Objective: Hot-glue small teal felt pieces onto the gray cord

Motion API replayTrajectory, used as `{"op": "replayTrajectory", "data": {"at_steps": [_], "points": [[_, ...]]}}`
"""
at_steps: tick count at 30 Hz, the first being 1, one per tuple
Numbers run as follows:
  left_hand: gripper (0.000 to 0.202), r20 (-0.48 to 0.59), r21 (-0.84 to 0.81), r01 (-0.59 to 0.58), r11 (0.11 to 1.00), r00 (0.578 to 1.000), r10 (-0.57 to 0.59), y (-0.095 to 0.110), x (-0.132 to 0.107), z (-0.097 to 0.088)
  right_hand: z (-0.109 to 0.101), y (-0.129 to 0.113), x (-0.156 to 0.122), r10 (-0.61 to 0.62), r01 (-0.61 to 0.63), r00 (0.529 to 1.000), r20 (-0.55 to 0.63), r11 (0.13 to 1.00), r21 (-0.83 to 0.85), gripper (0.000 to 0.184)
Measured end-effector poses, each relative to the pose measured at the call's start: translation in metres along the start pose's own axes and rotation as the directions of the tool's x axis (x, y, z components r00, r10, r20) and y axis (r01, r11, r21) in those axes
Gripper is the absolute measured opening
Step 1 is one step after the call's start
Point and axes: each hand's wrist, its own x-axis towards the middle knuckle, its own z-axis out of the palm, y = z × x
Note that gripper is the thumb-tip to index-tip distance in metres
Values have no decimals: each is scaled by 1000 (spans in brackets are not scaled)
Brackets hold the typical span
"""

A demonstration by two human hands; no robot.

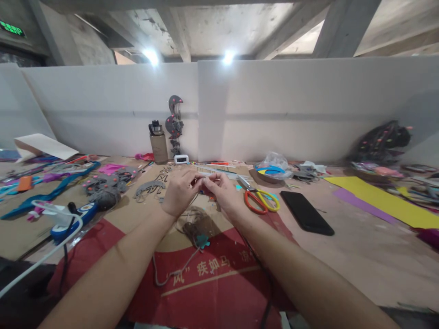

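My left hand (pixel 181 192) and my right hand (pixel 222 189) meet over the middle of the table, thumbs and fingertips pinched together. What lies between the fingertips is too small to make out. Below them, a loose tangle of grey yarn (pixel 195 221) rests on a flattened cardboard sheet (pixel 219 283), its red part printed with characters. One yarn end loops toward the front. A small teal cutout (pixel 202 241) lies beside the tangle. Left of my left hand is a grey crescent-shaped piece (pixel 150 188). Scissors (pixel 255 196) with red and yellow handles lie to the right of my right hand.
A black phone (pixel 306 212) lies at right, with yellow paper (pixel 387 198) beyond. At the back stand a bottle (pixel 158 144), a small white clock (pixel 181 159) and a bowl (pixel 270 176). A blue power strip (pixel 73 222) with a white cable sits at left. A white partition (pixel 291 105) bounds the table.
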Motion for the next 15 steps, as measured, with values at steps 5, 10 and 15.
{"op": "replayTrajectory", "data": {"at_steps": [5,10,15], "points": [[13,13,142,-63,988,998,61,0,-2,4,-1,2,0,58,-60,998,21,993,104,23],[12,30,230,-34,972,999,28,-2,-2,7,-3,2,1,-30,24,999,-44,992,-120,15],[13,39,219,-36,975,999,28,-3,-3,8,-5,-1,0,-173,151,984,-52,946,-285,13]]}}
